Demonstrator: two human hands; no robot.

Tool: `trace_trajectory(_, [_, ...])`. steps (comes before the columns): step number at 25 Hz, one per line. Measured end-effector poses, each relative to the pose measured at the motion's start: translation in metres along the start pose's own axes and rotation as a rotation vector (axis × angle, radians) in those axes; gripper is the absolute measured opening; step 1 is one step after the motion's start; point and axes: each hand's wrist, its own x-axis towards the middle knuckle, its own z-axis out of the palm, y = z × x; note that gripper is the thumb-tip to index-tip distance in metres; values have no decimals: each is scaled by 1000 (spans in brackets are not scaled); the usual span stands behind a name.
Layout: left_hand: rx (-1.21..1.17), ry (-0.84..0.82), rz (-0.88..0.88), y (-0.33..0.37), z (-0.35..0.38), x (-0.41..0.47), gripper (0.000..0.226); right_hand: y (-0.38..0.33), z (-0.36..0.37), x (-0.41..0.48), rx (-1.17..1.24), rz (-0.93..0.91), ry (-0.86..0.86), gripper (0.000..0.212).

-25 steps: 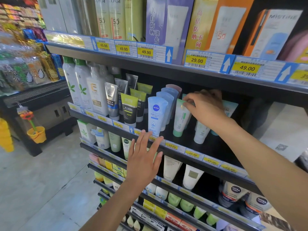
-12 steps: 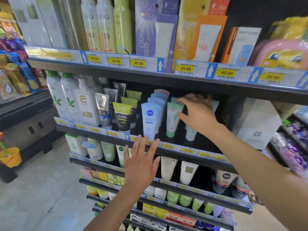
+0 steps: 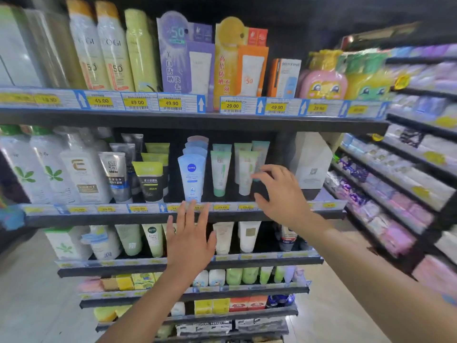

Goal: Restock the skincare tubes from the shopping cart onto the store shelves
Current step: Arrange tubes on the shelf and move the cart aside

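Observation:
White-and-green skincare tubes (image 3: 246,173) stand cap-down in rows on the middle shelf (image 3: 138,217), next to a blue Nivea tube (image 3: 191,177). My right hand (image 3: 282,194) hovers just in front of the rightmost tubes with fingers loosely curved, holding nothing. Spread flat with straight fingers, my left hand (image 3: 190,240) is raised in front of the shelf edge below the Nivea tube, also holding nothing. The shopping cart is out of view.
Sunscreen bottles and boxes (image 3: 190,58) fill the top shelf above price tags (image 3: 232,106). Lower shelves hold more tubes (image 3: 248,235) and small packs. A second rack with purple packs (image 3: 400,194) stands to the right. A white box (image 3: 310,162) sits at the middle shelf's right end.
My right hand has drawn back from the green-and-white tubes and let go of them. The view has swung right; my left hand stays raised and flat.

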Motion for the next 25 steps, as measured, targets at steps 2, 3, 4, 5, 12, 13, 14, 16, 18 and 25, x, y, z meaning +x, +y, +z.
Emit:
trace_trajectory(2, [-18, 23, 94, 9, -8, -5, 70, 6, -10, -29, -25, 64, 0, 44])
trace_trajectory(3, [-24, 33, 147, 17, -13, -8, 70, 11, -15, -44, -40, 99, -2, 43])
trace_trajectory(4, [-27, 40, 194, 27, -18, -9, 69, 16, -20, -59, -52, 135, -12, 42])
trace_trajectory(5, [-36, 45, 232, 37, -21, -11, 69, 21, -25, -73, -65, 172, -20, 42])
trace_trajectory(12, [-149, 2, 469, 153, -33, -30, 65, 83, -97, -197, -180, 434, -20, 45])
trace_trajectory(13, [-166, -6, 503, 172, -32, -35, 66, 91, -106, -216, -194, 466, -14, 45])
trace_trajectory(14, [-189, -15, 543, 196, -31, -43, 66, 101, -118, -240, -218, 505, -2, 45])
trace_trajectory(16, [-229, -46, 623, 248, -32, -62, 68, 123, -143, -291, -271, 590, 2, 45])
trace_trajectory(18, [-256, -78, 697, 303, -34, -86, 69, 145, -170, -343, -314, 672, -10, 48])
trace_trajectory(25, [-324, -121, 924, 479, -52, -186, 67, 208, -258, -518, -385, 908, -50, 58])
